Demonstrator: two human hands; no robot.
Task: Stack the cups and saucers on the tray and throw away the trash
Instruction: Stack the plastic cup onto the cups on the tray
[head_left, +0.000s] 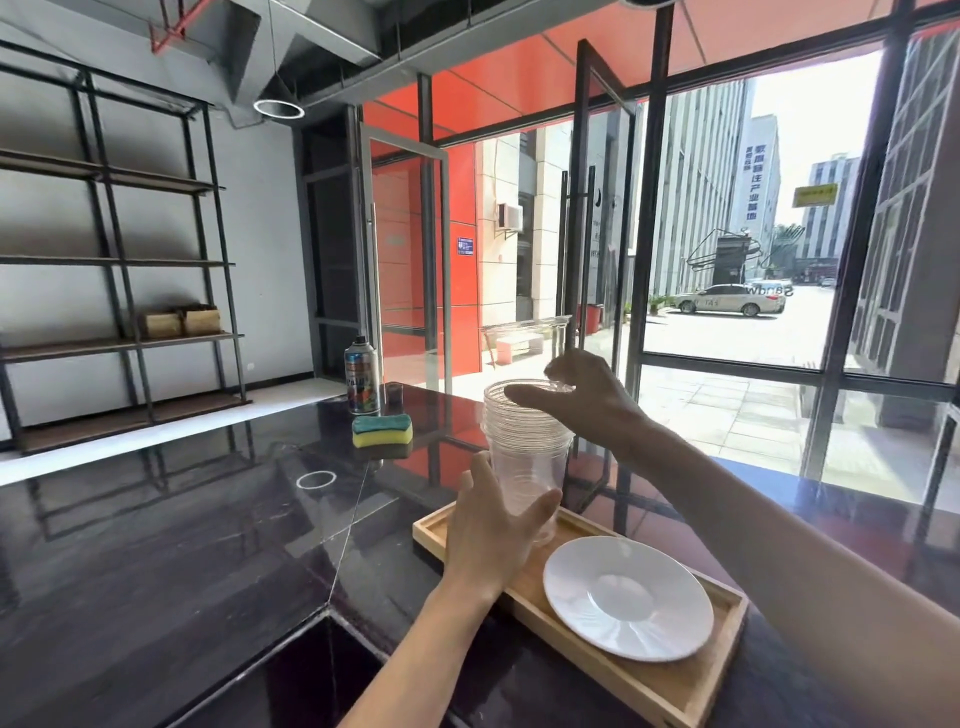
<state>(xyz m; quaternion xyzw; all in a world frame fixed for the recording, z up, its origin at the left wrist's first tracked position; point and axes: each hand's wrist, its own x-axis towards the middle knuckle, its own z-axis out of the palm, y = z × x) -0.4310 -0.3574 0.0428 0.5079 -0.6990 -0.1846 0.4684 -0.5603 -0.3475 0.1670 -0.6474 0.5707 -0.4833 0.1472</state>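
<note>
A white saucer (628, 597) lies on the tray (670, 686). Beyond it, the left hand (493, 535) cups the stack of clear cups (524, 441), hiding its base. The right hand (576, 395) pinches the top rim. Sponge (382, 430) and can (362, 375) stand farther back.

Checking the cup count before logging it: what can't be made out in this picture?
- Head view: number of nested clear cups; rims blur together, right hand covers the top.
- Stack's base: hidden by left hand.
- Spray can label: too small.
- Wooden tray: near corner cut off.
</note>
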